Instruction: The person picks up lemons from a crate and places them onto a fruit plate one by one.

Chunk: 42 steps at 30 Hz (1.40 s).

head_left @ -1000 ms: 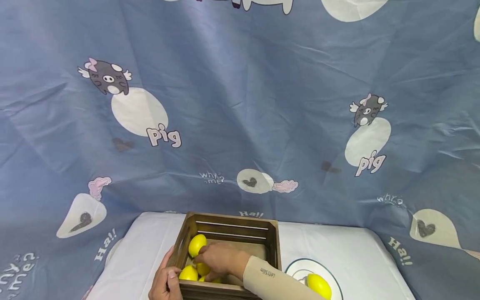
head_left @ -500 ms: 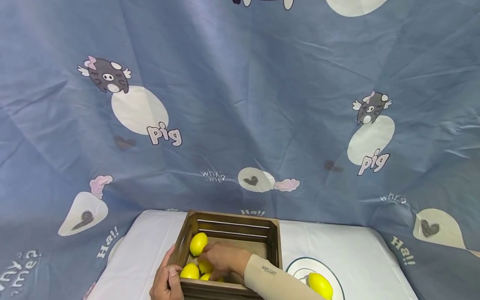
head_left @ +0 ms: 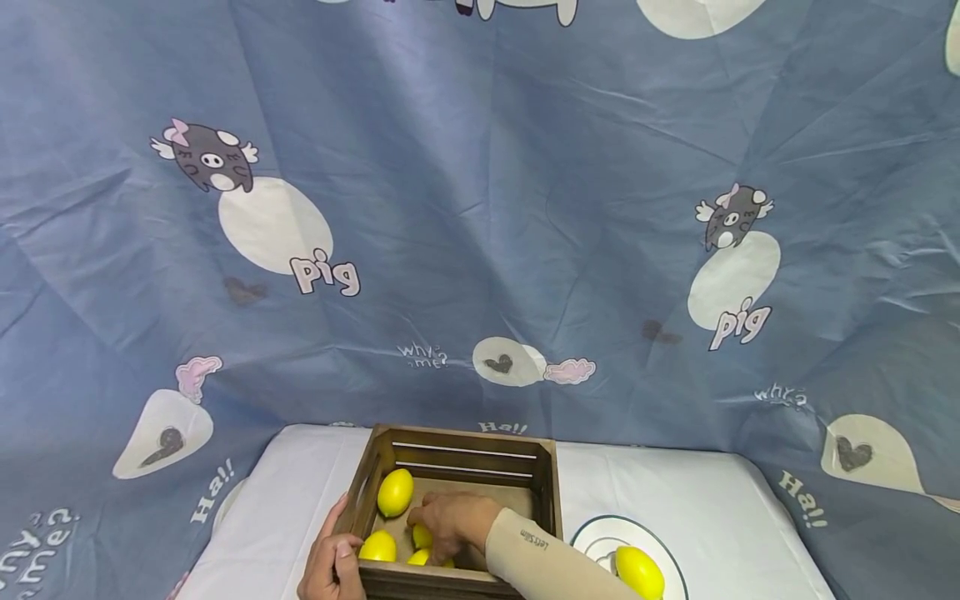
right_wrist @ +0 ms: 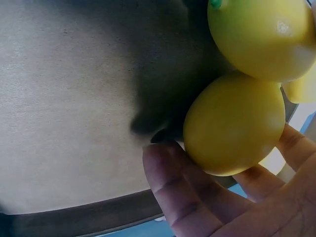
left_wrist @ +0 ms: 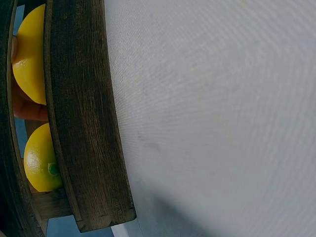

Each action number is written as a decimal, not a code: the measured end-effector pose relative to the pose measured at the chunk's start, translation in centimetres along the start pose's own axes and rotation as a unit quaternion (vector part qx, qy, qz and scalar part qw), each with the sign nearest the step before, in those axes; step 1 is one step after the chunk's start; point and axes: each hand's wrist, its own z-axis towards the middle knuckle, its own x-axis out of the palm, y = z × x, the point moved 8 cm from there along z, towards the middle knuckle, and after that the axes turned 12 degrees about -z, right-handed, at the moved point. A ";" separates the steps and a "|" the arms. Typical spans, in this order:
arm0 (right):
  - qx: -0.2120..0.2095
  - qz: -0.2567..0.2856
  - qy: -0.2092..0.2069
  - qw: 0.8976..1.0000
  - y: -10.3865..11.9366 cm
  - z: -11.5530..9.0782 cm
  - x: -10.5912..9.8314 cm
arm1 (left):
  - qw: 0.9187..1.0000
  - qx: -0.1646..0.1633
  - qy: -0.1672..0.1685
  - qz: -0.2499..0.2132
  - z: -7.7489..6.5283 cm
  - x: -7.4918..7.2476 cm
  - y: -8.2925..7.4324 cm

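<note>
My left hand [head_left: 330,567] grips the front left corner of a dark slatted wooden crate [head_left: 435,588], fingers along its left wall. Inside the crate, my right hand [head_left: 459,525] reaches down with its fingers curled round a yellow lemon [right_wrist: 234,126]. A second lemon [right_wrist: 266,37] with a green tip sits against that one in the right wrist view. Two other lemons lie along the crate's left side, one lemon [head_left: 395,492] farther back and one lemon [head_left: 378,547] at the front corner. Through the crate's slot, the left wrist view shows a lemon [left_wrist: 32,57] with fingers beside it.
To the right of the crate, a white plate [head_left: 609,530] with a dark green rim holds one lemon [head_left: 640,572]. Both stand on a white-covered table [head_left: 720,517]. A blue printed cloth [head_left: 465,208] hangs right behind the table and wraps its sides.
My right hand has shifted slightly right inside the crate, and the lemon under its fingers has moved right with it, away from the left-side lemons. My left hand keeps its grip.
</note>
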 end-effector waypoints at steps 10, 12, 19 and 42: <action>0.038 0.004 -0.009 0.999 -0.7 -0.3 0.0 | 1.000 -0.004 0.010 0.008 -0.1 0.0 0.0; 0.055 0.001 -0.009 0.998 -1.1 -0.5 -0.1 | 1.000 -0.001 0.013 0.006 -0.1 0.0 0.1; 0.110 0.027 0.011 0.994 -1.9 -0.9 0.3 | 0.998 -0.024 0.034 0.040 -0.3 0.0 0.1; 0.108 0.022 0.001 0.994 -2.0 -0.6 0.3 | 0.994 -0.029 0.065 0.080 -0.3 0.2 -0.2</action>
